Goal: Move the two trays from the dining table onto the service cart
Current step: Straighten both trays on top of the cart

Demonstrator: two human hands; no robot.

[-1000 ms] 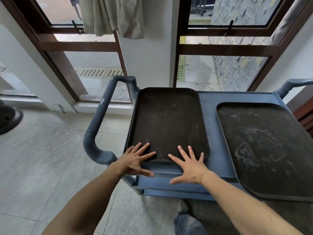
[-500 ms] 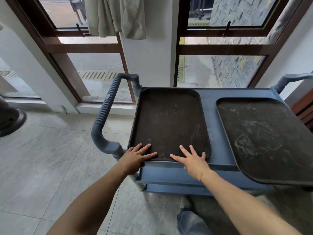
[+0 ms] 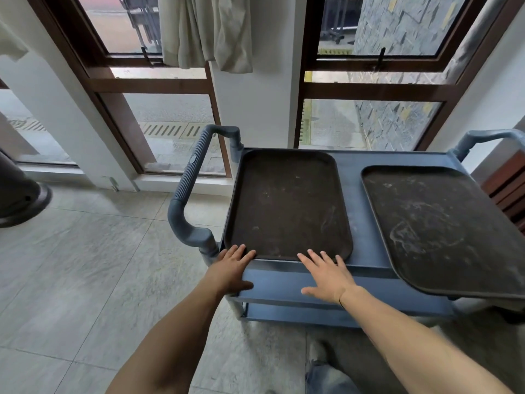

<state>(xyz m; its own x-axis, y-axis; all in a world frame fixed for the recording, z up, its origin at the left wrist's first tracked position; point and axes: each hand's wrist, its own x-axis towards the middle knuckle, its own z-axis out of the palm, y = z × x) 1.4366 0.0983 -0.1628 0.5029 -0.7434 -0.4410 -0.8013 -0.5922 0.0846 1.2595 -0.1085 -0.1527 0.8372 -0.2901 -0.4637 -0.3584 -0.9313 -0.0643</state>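
Now 2 empty trays (image 3: 287, 203) (image 3: 437, 223) on cart (image 3: 355, 180), hands (image 3: 231, 268) (image 3: 329, 275) flat

Left tray (image 3: 287, 206): dark, matt, finely textured, lightly scuffed.
Right tray (image 3: 443, 228): dark, matt, pale smears.
Cart (image 3: 352, 200): blue-grey plastic, smooth; ribbed handle (image 3: 193, 177).
Floor (image 3: 85, 265): pale stone-look tiles.
Window frames (image 3: 153, 85): brown wood.
Curtain (image 3: 204, 29): creased beige cloth.

Pale grey stone floor tiles (image 3: 85, 280) met a white plastered wall (image 3: 270, 81) between two tall brown-framed windows (image 3: 159, 86). A crumpled beige curtain (image 3: 207, 27) hung above. Daylight showed a grey stone-clad outdoor wall (image 3: 397, 32).
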